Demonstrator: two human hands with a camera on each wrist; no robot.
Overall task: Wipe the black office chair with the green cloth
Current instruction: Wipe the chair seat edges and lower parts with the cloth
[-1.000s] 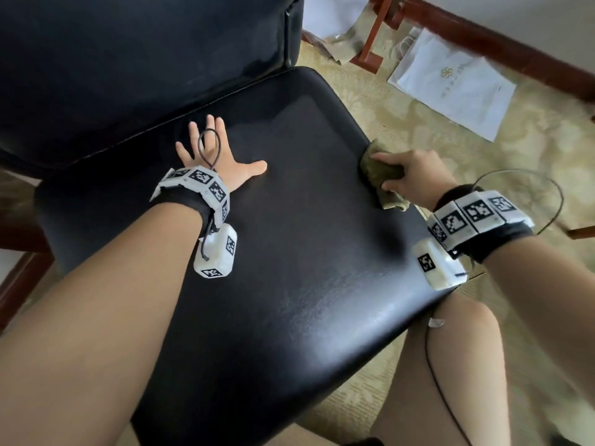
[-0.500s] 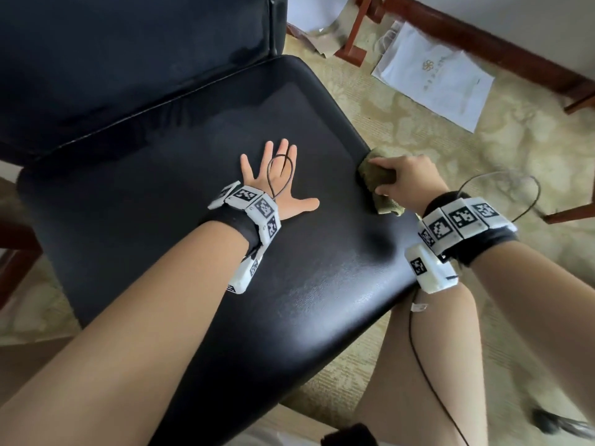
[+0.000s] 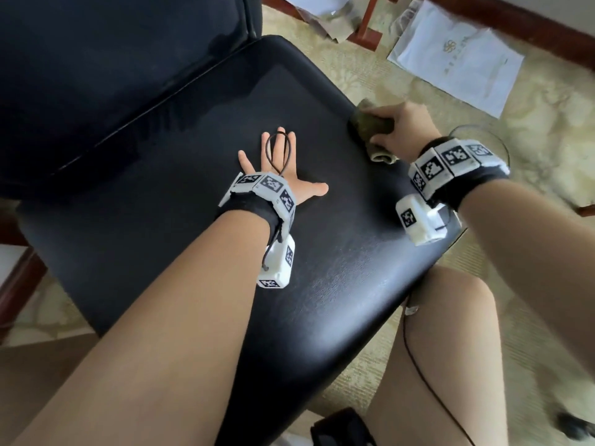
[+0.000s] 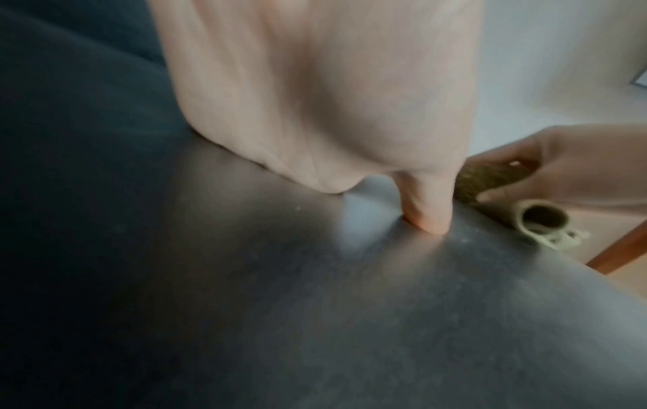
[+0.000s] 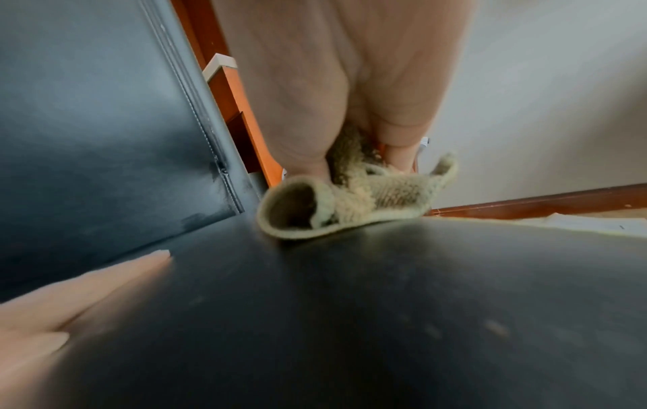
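Observation:
The black office chair fills the head view, its seat (image 3: 199,239) glossy and its backrest (image 3: 106,66) at the upper left. My left hand (image 3: 283,169) lies flat on the middle of the seat with fingers spread, thumb pressing the leather (image 4: 425,218). My right hand (image 3: 399,130) grips the bunched green cloth (image 3: 370,127) at the seat's right edge. The right wrist view shows the cloth (image 5: 353,199) rolled under the fingers and touching the seat (image 5: 385,318). In the left wrist view the cloth (image 4: 591,177) sits to the right of my thumb.
Patterned beige carpet (image 3: 531,149) surrounds the chair. A white paper bag (image 3: 457,56) lies on the floor at the upper right, beside red-brown wooden furniture legs (image 3: 370,24). My bare knee (image 3: 450,300) is just under the seat's front right edge.
The left hand slid from near the backrest to the middle of the seat and stays flat. The right hand with the cloth has shifted a little farther back along the seat's right edge.

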